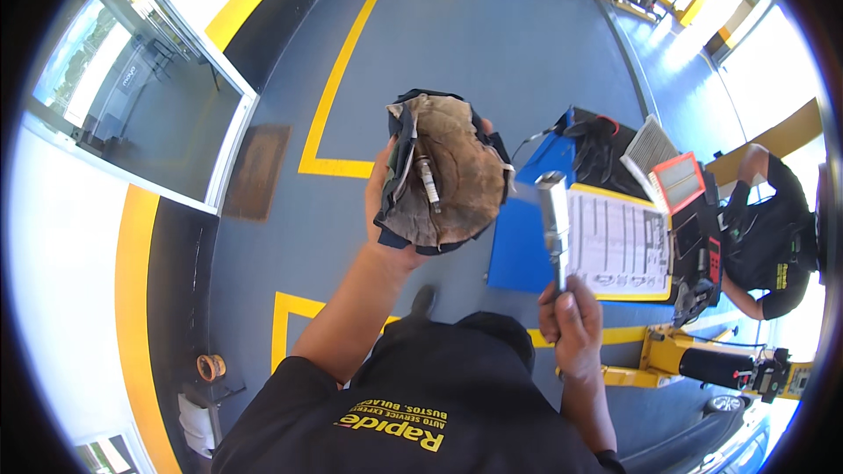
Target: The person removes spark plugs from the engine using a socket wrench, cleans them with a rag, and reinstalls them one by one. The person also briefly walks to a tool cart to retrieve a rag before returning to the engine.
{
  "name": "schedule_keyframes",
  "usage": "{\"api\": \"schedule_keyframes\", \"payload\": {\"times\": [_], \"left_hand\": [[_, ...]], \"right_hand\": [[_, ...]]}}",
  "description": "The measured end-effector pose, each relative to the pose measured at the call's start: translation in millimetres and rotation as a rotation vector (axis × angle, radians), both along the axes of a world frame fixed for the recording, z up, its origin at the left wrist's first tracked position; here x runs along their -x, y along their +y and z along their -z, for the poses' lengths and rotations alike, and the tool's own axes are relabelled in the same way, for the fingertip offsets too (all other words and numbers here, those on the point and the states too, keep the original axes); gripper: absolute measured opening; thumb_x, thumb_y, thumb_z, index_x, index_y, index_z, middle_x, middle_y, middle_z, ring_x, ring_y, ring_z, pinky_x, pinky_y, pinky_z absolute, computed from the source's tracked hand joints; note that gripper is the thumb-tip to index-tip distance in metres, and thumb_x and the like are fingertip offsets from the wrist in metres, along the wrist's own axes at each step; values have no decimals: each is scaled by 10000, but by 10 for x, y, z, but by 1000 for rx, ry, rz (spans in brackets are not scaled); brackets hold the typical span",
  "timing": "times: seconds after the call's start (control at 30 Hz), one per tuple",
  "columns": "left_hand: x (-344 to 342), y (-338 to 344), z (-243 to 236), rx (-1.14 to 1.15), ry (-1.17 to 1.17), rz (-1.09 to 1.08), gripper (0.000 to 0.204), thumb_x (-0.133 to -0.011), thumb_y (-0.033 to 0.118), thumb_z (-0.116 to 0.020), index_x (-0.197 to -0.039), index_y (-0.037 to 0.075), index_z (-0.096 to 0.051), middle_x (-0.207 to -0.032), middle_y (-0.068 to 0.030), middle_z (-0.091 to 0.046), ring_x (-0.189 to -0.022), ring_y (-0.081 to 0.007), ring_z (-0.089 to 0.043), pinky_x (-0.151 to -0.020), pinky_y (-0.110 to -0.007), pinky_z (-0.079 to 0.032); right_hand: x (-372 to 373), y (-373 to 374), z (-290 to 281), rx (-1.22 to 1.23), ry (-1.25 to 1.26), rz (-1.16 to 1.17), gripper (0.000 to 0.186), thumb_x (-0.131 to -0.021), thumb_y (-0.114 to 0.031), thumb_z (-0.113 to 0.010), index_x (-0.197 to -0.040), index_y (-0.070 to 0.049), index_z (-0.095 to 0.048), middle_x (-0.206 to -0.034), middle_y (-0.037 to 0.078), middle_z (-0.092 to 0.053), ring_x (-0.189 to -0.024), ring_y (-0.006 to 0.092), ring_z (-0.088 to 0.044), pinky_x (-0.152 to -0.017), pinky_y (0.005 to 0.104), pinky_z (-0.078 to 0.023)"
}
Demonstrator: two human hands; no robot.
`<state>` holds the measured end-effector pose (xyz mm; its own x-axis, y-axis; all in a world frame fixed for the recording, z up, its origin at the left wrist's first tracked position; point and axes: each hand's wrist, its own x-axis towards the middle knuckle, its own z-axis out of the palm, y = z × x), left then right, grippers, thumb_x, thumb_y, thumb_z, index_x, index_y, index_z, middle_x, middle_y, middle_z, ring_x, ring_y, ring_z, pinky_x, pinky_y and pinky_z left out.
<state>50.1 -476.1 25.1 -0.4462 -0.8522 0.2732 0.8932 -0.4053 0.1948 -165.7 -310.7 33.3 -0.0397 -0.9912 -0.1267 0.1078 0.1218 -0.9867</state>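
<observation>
My left hand [397,250] holds up a thick, stained rag [461,158], brown on top with dark layers round its edge. Its palm and most fingers are hidden beneath the cloth. On the rag lies a spark plug [428,180], white in the middle with metal ends. Closed round the thin lower end of a shiny metal tool [554,215] is my right hand [572,320]. That tool stands roughly upright, with a wider round head at the top; its exact kind I cannot make out. It overlaps the left edge of a clipboard in view.
A blue cart [518,250] on the right bears the yellow-edged clipboard [619,297], black gloves [595,145] and filters [678,183]. Beyond it is a co-worker in black [773,237]. A yellow lift arm [660,353] is at lower right; a glass door [224,123] at left.
</observation>
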Motion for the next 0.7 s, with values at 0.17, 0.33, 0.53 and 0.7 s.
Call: {"api": "schedule_keyframes", "payload": {"times": [0.17,0.33,0.53,0.7], "left_hand": [[-267,130,75,-167,174,235,633,-1017,474,-501,-1437,1,-471,-1426,-254,-508,-1242,-413,-593,-1043,-571,-510],[-406,162,307,-24,65,170,695,-946,460,-618,-1496,80,-426,-1498,-220,-449,-1324,-384,-514,-1101,-562,-462],[-395,75,388,-2,106,386,781,-902,537,-669,-1517,132,-409,-1463,-168,-462,-1358,-338,-465,-1127,-537,-439],[-352,218,210,-18,-12,151,813,-939,649,-499,-1487,53,-424,-1415,-202,-498,-1264,-350,-553,-1097,-497,-464]], "right_hand": [[-409,-128,-31,86,51,45,300,-1020,-289,-626,-917,-16,-555,-657,-30,-492,-543,53,-406,-508,223,-307],[-802,-207,-206,80,322,3,236,-936,-149,-707,-794,-32,-560,-594,21,-523,-523,97,-476,-516,268,-367],[-1333,-426,-195,172,397,51,259,-871,-211,-802,-879,0,-651,-507,42,-455,-420,119,-422,-444,311,-358],[-1507,-579,-120,192,508,186,199,-856,-128,-804,-926,3,-672,-576,27,-579,-490,72,-520,-505,264,-415]]}}
